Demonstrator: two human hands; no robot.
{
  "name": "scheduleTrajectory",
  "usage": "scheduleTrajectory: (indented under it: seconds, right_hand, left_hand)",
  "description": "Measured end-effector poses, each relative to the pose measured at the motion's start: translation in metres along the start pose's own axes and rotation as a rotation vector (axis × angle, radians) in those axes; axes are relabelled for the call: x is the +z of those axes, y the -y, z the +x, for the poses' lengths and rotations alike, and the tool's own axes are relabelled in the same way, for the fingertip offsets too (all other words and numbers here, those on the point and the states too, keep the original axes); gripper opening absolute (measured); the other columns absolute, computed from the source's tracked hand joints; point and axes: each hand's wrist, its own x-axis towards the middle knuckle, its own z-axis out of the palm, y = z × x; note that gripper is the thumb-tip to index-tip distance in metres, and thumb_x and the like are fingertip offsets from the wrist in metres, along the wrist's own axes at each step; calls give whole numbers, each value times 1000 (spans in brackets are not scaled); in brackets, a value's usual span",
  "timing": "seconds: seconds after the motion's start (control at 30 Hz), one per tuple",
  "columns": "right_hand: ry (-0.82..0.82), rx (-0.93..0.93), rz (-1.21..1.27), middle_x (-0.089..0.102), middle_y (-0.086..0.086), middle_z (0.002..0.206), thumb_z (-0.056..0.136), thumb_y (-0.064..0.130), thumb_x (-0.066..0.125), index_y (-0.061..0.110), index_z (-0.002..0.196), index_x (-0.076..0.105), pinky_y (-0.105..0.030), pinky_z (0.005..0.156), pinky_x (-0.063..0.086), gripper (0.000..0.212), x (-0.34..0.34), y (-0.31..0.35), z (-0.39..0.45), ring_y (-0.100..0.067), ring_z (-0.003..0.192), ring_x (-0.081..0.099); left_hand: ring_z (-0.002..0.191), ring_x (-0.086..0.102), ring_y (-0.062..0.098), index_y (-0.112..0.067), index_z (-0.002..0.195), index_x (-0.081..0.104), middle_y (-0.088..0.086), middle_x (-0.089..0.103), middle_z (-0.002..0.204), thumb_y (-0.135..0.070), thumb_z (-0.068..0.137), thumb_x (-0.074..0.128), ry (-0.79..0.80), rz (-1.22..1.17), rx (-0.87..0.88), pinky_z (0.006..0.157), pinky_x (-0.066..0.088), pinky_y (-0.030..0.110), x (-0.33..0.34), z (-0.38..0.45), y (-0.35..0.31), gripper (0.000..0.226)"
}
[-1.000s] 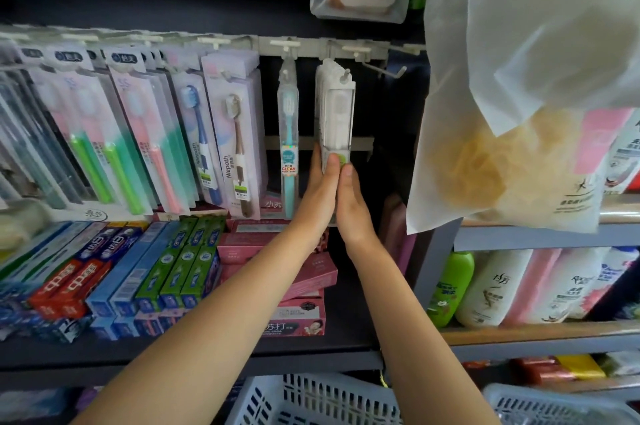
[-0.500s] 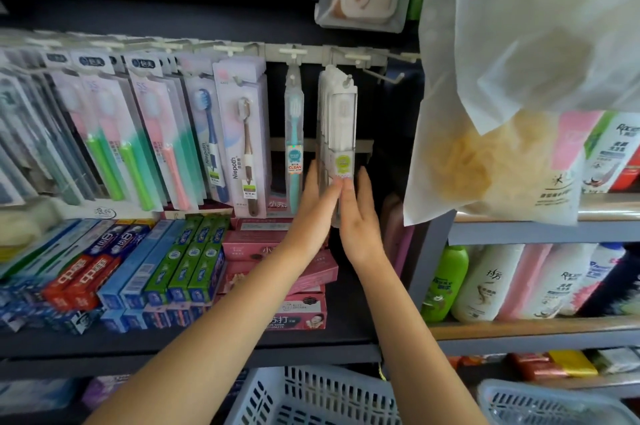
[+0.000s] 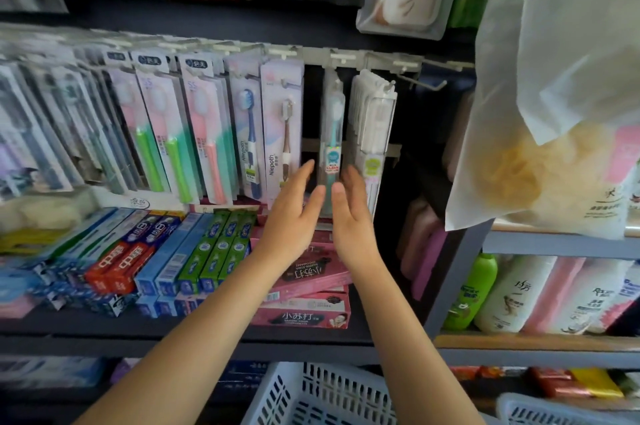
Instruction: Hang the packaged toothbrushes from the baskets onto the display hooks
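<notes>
Both hands are raised side by side at the centre of the frame, in front of a row of hanging toothbrush packs. The left hand (image 3: pixel 294 206) has its fingers straight and loosely spread, holding nothing, its fingertips just below the brown toothbrush pack (image 3: pixel 282 134). The right hand (image 3: pixel 349 213) is likewise flat and relaxed, empty, with its fingers reaching up beside the lower end of the teal toothbrush pack (image 3: pixel 333 134); whether they touch it cannot be told. Just right of that pack hangs a thick bunch of clear white toothbrush packs (image 3: pixel 372 127) on a hook (image 3: pixel 389 87), its bottom close to the right fingertips. One bare hook (image 3: pixel 424 83) sticks out further right. Left of the hands more toothbrush packs fill the rail. Below them, toothpaste boxes (image 3: pixel 214 251) lie on the dark shelf (image 3: pixel 104 327). Two white baskets show at the bottom edge: one (image 3: pixel 322 397) at centre, another (image 3: pixel 568 410) in the lower right corner. A pale plastic bag (image 3: pixel 554 78) hangs in the upper right.
</notes>
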Motion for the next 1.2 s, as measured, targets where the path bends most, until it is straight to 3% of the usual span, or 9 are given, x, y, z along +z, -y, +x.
scheduleTrajectory:
  seconds: [0.1, 0.23, 0.33, 0.5, 0.63, 0.87, 1.03, 1.13, 1.2]
  right_hand:
    - [29, 74, -35, 17, 3, 168, 110, 32, 35, 16, 161, 14, 11, 96, 14, 57, 5, -8, 7, 6, 141, 16]
    - [16, 105, -23, 14, 5, 169, 110, 37, 30, 19, 162, 13, -9, 112, 9, 57, 8, -15, 17, -3, 152, 12]
    - [47, 120, 7, 20, 6, 167, 110, 39, 28, 21, 162, 16, -12, 114, 13, 56, 9, -17, 24, -5, 152, 16]
    - [66, 128, 7, 32, 2, 163, 111, 37, 29, 20, 161, 24, -2, 103, 24, 53, 10, -26, 31, -7, 148, 28]
    - [48, 120, 26, 33, 2, 163, 111, 36, 29, 20, 161, 24, -17, 115, 24, 52, 11, -28, 31, -8, 149, 30]
    - [45, 166, 38, 26, 3, 165, 111, 36, 30, 18, 161, 19, -15, 115, 19, 55, 8, -21, 17, -8, 151, 22]
    - [97, 236, -36, 18, 7, 168, 110, 38, 32, 21, 162, 16, -13, 113, 13, 57, -5, -25, -22, -4, 152, 15]
    - [118, 176, -116, 27, 13, 161, 109, 26, 40, 26, 158, 23, -3, 108, 17, 52, -13, -20, -46, 10, 143, 23]
    - [66, 26, -259, 35, 12, 149, 107, 15, 44, 25, 156, 29, 6, 94, 26, 52, -16, -14, -53, 26, 122, 33]
  left_hand:
    - [152, 21, 10, -20, 160, 24, -3, 25, 165, -36, 108, 39, 64, -87, -125, 120, 15, 24, 3, 9, -1, 57]
    - [150, 14, 2, -29, 160, 15, -12, 18, 166, -48, 106, 28, 127, -271, -244, 111, 11, 17, 11, 13, -9, 59]
    - [135, 20, -10, -28, 160, 17, -12, 24, 162, -44, 108, 27, 134, -349, -235, 102, 15, 6, 19, 14, -12, 55]
    - [133, 23, -6, -22, 159, 18, -8, 28, 160, -31, 111, 26, 135, -389, -245, 92, 21, -7, 26, 17, -6, 50]
    - [132, 24, -7, -24, 158, 20, -20, 29, 144, -31, 111, 25, 132, -390, -251, 86, 21, -12, 26, 17, -5, 48]
    - [138, 20, -7, -27, 159, 17, -18, 26, 152, -36, 110, 24, 145, -401, -262, 101, 17, 4, 26, 11, -1, 51]
    - [153, 7, 6, -26, 161, 7, -9, 7, 169, -44, 108, 28, 201, -313, -337, 111, 9, 19, 25, -17, 15, 60]
    - [153, 9, 5, -30, 162, 7, -14, 8, 168, -41, 108, 35, 189, -236, -286, 117, 9, 23, 17, -40, 16, 61]
    - [152, 9, 2, -30, 161, 11, -14, 9, 167, -35, 108, 38, 145, -158, -192, 121, 9, 25, 10, -49, 12, 59]
